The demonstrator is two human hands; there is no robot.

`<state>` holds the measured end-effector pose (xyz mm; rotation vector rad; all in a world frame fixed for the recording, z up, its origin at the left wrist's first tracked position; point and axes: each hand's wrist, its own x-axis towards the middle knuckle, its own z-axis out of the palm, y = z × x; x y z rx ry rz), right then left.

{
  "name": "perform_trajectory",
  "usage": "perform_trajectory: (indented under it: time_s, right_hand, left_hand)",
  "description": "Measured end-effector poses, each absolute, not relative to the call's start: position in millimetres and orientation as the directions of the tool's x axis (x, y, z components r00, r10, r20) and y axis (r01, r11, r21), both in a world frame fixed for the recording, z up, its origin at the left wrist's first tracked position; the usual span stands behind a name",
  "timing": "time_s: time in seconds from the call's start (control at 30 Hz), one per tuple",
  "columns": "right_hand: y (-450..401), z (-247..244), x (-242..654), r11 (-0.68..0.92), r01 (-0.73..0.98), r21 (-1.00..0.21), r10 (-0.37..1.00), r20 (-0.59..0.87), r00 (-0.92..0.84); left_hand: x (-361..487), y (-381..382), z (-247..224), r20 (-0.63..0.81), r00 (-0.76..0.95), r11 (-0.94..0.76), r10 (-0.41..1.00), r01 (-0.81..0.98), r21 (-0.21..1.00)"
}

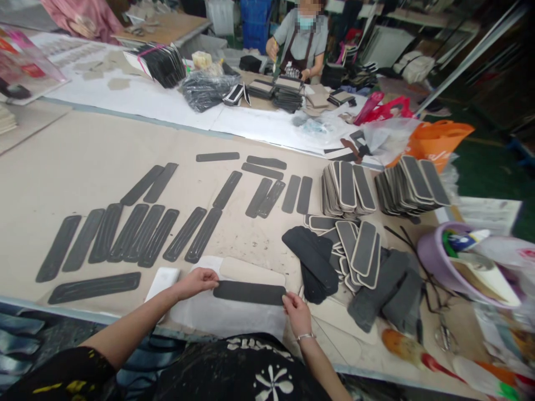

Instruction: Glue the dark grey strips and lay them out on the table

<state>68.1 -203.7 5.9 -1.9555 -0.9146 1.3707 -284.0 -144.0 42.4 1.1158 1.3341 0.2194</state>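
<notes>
Both hands hold one dark rounded strip (249,293) by its ends, over a whitish sheet (200,312) near the table's front edge. My left hand (202,280) pinches its left end, and my right hand (295,308) closes on its right end. Just behind the strip lies a beige rounded piece (251,270). A white block (164,281) is beside my left wrist. Several glossy dark strips (129,231) are spread across the table to the left and beyond.
Stacks of light-edged dark pieces (346,186) stand at the right, with loose black pieces (311,262) nearer. A purple bucket (434,256) and a bottle with a red nozzle (401,342) are at far right. Across the table, a person (305,42) works beside piles.
</notes>
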Motion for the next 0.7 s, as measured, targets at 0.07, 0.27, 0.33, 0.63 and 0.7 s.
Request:
perform_trajectory:
  time_s: [0.07,0.27,0.33,0.63,0.7]
  right_hand:
    - [-201,2,64,-0.601,0.216,-0.77,0.796,-0.551,0.249]
    - [-182,-11,60,-0.585,0.355,-0.73,0.809,-0.491,0.322]
    - [-177,-13,59,-0.582,0.417,-0.698,0.812,-0.472,0.343]
    - [-169,-2,54,-0.555,0.611,-0.564,0.825,-0.468,0.318]
    - [-168,-1,55,-0.55,0.636,-0.542,0.824,-0.478,0.304]
  left_hand:
    - [-282,-136,35,-0.643,0.202,0.508,0.739,0.458,0.729]
    - [-273,-105,22,-0.512,-0.002,0.401,0.859,0.623,0.671]
    - [-267,-99,21,-0.49,-0.015,0.363,0.872,0.691,0.625]
    - [-256,-95,15,-0.477,-0.04,0.299,0.878,0.824,0.482]
    - [-257,-95,18,-0.491,-0.036,0.312,0.87,0.813,0.492]
